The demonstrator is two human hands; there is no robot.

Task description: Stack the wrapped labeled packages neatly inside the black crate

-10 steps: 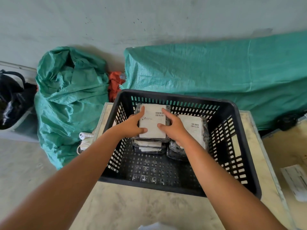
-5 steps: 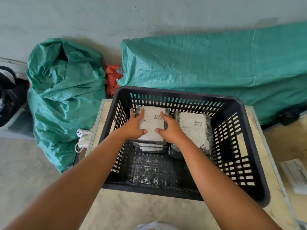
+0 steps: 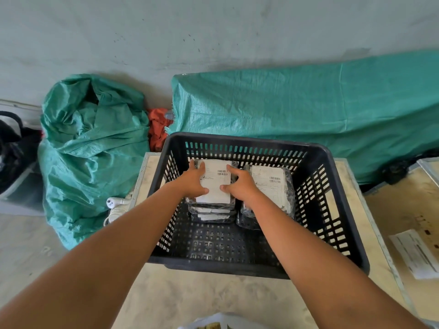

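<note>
A black slotted crate (image 3: 337, 210) stands on a pale table. Inside it, at the back, are two piles of plastic-wrapped packages with white barcode labels. The top package (image 3: 217, 180) of the left pile lies flat. My left hand (image 3: 193, 180) grips its left edge and my right hand (image 3: 238, 184) grips its right edge, thumbs on the label. The right pile (image 3: 270, 186) sits beside it, partly hidden by my right wrist. The crate's near floor is bare.
The table (image 3: 190, 300) edge runs left of the crate. A green sack (image 3: 92, 150) and a long green tarp-covered bundle (image 3: 297, 108) lie behind. A white plug and cable (image 3: 115, 205) hang at the left. A paper sheet (image 3: 415, 252) lies on a second surface at the right.
Both hands have pushed the top package a little farther toward the crate's back wall and lower onto the left pile. The camera view has shifted slightly.
</note>
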